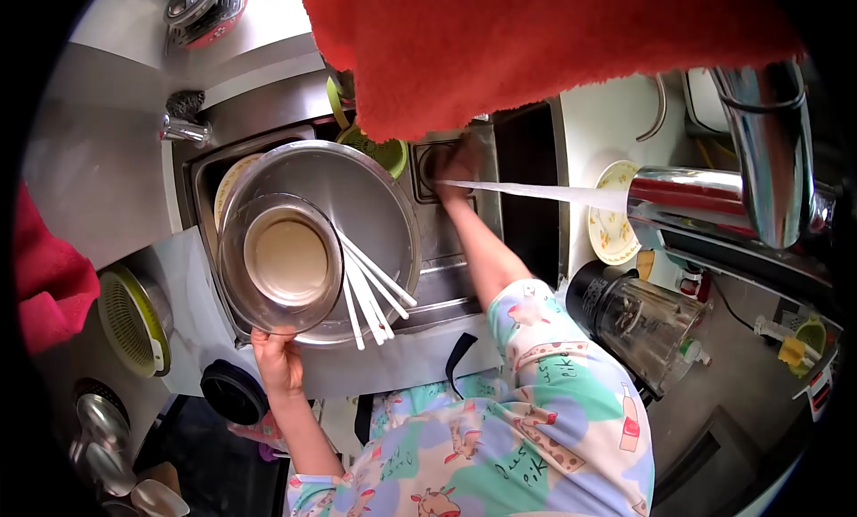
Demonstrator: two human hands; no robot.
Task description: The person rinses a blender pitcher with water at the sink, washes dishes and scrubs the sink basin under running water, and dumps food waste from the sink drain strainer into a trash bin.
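My left hand (278, 363) is closed at the lower rim of a clear glass bowl (234, 289), its fingers curled on the edge. A smaller round dish with a beige bottom (287, 256) sits within the bowl. Beneath them is a wide metal basin (375, 204) resting over the sink. Several white sticks (364, 294), like chopsticks, fan out from beside the bowl across the basin's rim. My right hand (457, 166) is down in the sink (437, 240), where a water stream (544, 192) meets it. Its fingers are blurred and partly dark, so their grip is hidden.
A chrome faucet (687, 195) juts in from the right. A red cloth (536, 53) hangs across the top. A green strainer (386, 154) is in the sink. At right are a floral plate (612, 215) and a blender jar (656, 316); at left stands a green-rimmed colander (134, 321).
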